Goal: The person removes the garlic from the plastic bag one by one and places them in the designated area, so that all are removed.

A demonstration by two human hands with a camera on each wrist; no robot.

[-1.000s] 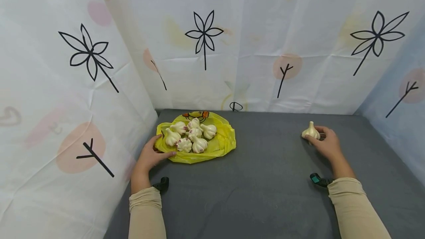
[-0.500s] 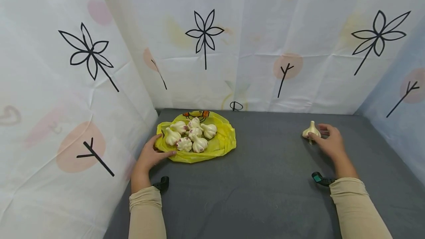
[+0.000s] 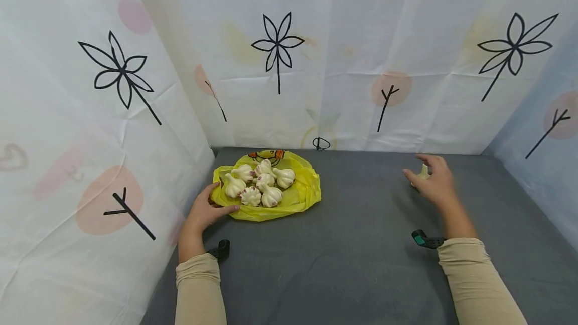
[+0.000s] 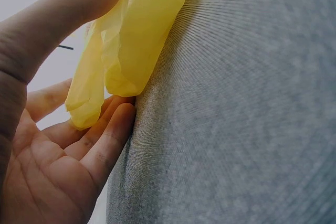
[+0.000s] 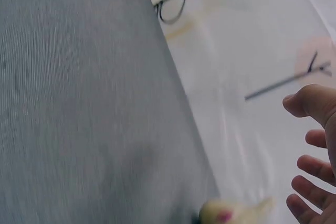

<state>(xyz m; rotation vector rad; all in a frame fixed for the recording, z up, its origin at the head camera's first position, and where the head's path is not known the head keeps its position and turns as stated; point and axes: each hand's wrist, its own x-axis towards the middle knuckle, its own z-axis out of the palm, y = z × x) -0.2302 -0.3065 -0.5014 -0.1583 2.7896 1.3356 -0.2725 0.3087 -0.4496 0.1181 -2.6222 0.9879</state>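
Note:
At the left, several white garlic bulbs with purple streaks, one of them a bulb (image 3: 272,196) at the front, lie in a yellow plastic bag (image 3: 304,189) with its mouth spread. My left hand (image 3: 204,213) holds the bag's left end, thumb over the near rim and fingers around the far side; the yellow plastic (image 4: 142,30) sits between them in the left wrist view. On the right, my right hand (image 3: 435,182) is over a single garlic bulb (image 3: 424,170), partly hiding it. The right wrist view has that hand's fingers apart, holding nothing, with the lone bulb (image 5: 223,213) below.
A dark grey cloth (image 3: 343,245) covers the table. White printed sheets (image 3: 352,64) enclose it at the back and both sides. Each wrist wears a black strap, such as the right strap (image 3: 426,240).
My right hand has let go of the garlic bulb, spread its fingers, and moved up and left over it. The bulb stays on the table. My left hand and the bag have not moved.

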